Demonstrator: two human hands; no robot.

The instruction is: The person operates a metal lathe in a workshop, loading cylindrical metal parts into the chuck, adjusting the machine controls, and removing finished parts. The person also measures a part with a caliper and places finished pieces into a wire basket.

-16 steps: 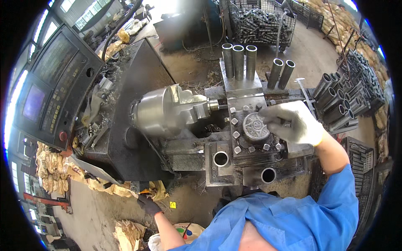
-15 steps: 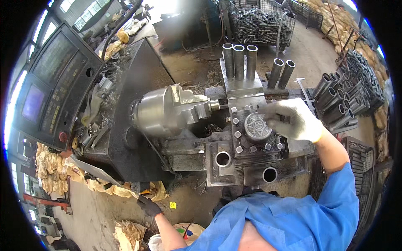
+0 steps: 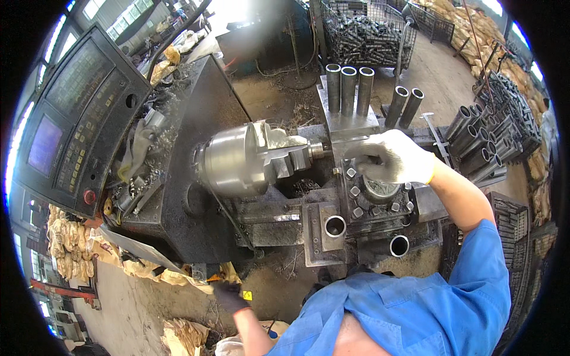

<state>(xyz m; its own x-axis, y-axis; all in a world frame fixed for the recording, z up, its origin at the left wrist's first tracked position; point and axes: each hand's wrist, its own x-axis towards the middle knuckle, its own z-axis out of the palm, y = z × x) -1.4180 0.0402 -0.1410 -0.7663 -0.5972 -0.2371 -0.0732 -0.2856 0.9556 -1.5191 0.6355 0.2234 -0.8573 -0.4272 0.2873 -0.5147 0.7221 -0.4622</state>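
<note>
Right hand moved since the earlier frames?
Yes: the right hand has moved left, toward the metal chuck, and now partly covers the round cap.

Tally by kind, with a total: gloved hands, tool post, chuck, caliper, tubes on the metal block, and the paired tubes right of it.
Left hand and right hand: 2
Tool post: 1
Chuck: 1
Caliper: 1
Tubes on the metal block: 3
Paired tubes: 2
Total: 10
</note>
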